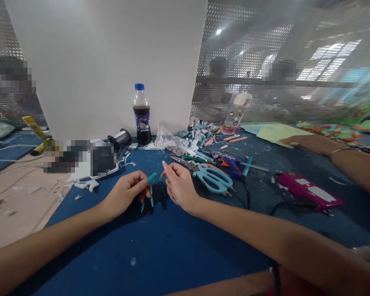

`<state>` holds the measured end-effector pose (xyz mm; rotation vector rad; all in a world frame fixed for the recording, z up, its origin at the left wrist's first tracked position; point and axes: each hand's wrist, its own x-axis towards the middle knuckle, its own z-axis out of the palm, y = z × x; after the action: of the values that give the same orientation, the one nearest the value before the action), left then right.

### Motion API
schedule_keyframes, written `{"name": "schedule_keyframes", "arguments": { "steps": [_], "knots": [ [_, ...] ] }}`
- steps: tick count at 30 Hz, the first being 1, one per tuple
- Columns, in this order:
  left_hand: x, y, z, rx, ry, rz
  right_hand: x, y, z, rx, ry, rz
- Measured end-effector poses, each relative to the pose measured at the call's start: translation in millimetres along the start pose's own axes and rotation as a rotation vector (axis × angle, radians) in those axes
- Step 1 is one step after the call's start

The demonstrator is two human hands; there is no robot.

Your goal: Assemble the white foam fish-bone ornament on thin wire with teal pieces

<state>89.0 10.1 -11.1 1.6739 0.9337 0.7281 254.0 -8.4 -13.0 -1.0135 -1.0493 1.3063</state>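
Note:
My left hand (125,194) is closed in a pinch on a small teal strip piece (151,178), with thin lighter strips hanging below the fingers. Just to its right, a small gap away, my right hand (181,187) has thumb and fingers pressed together. Whether anything sits between those fingertips is too small to make out. Beside the right hand lie light-blue-handled scissors (214,179), their blades pointing to the back left. Both hands are over the blue table (160,250).
A Pepsi bottle (142,119), a wire spool (119,137) and paper scraps (200,133) stand behind. To the right are a blue glue gun (231,164), a magenta corded device (308,191) and another person's arm (323,150) on yellow paper (277,133). A yellow cutter (33,126) lies left.

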Motion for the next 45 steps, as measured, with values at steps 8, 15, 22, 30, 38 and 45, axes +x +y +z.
{"name": "schedule_keyframes", "arguments": {
  "steps": [8, 15, 22, 30, 38, 45],
  "knots": [
    [1.1, 3.8, 7.8, -0.156, 0.088, -0.094, -7.3, 0.1, 1.7, -0.194, -0.021, -0.123],
    [1.4, 2.4, 7.7, -0.214, 0.079, -0.102, -13.5, -2.0, 2.5, -0.336, -0.062, -0.244],
    [1.9, 6.2, 8.1, -0.270, 0.066, -0.113, -16.1, -5.9, 2.9, -0.458, -0.110, -0.261],
    [2.9, 2.3, 7.4, -0.270, 0.058, -0.078, -14.0, -4.4, 2.3, -0.468, -0.127, -0.297],
    [3.9, -0.7, 6.5, -0.271, 0.057, -0.054, -13.3, -1.9, 2.1, -0.459, -0.139, -0.334],
    [4.2, -2.1, 6.1, -0.273, 0.053, -0.045, -13.0, -1.5, 1.6, -0.484, -0.137, -0.339]
  ]
}}
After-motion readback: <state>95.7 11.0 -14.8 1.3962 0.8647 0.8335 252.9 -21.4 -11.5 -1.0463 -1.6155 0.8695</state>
